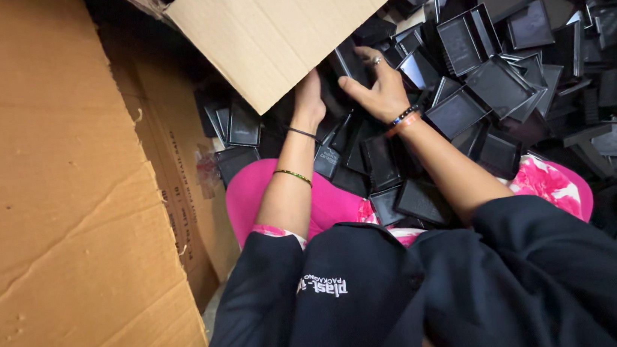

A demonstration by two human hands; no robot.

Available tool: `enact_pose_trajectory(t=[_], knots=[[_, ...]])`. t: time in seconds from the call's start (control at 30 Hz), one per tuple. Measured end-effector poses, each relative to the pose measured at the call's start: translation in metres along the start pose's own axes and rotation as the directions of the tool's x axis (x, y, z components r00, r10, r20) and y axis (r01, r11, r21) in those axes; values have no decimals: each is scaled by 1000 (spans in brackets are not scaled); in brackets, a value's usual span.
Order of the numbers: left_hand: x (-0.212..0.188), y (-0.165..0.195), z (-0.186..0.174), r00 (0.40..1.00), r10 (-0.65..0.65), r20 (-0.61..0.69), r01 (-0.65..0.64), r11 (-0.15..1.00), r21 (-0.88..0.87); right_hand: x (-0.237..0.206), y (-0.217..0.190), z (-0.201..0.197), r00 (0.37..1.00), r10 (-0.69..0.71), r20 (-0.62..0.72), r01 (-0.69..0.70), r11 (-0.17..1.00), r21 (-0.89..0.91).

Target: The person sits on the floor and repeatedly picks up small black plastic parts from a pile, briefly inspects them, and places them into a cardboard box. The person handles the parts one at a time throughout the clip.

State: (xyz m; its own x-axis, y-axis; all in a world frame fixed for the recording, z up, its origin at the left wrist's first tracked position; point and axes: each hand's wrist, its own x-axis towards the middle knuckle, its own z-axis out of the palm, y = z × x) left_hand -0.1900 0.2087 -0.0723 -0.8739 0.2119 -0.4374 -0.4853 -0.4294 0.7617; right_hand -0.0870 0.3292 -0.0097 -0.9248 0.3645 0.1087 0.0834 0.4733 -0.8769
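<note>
Both hands, left hand (308, 99) and right hand (379, 84), clasp black trays (352, 63) tight beneath the cardboard flap's (272, 26) edge.

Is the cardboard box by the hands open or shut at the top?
Open. A cardboard flap is folded outward over the pile of black trays, and the left hand reaches beneath it beside the right hand.

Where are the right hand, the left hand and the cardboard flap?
right hand (378, 87), head view, back of the hand.
left hand (309, 98), head view, back of the hand.
cardboard flap (272, 26), head view, middle of its face.
</note>
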Motion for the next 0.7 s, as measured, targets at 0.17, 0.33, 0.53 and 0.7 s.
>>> enact_pose_trajectory(t=[0.17, 0.33, 0.53, 0.7], knots=[[18, -22, -13, 999, 23, -38, -27, 996, -82, -15, 0, 2, 992, 35, 117, -46, 995, 91], [15, -27, -15, 999, 20, -44, -20, 1000, -2, -17, 2, 10, 992, -55, 113, 48, 997, 60], [-7, -16, -4, 951, 23, 308, -11, 999, -42, -22, 9, 18, 986, -160, 47, 158, 987, 31], [-3, -17, -1, 901, -23, 433, 182, 927, -329, -17, 25, 5, 987, -48, 152, -50, 813, 581]])
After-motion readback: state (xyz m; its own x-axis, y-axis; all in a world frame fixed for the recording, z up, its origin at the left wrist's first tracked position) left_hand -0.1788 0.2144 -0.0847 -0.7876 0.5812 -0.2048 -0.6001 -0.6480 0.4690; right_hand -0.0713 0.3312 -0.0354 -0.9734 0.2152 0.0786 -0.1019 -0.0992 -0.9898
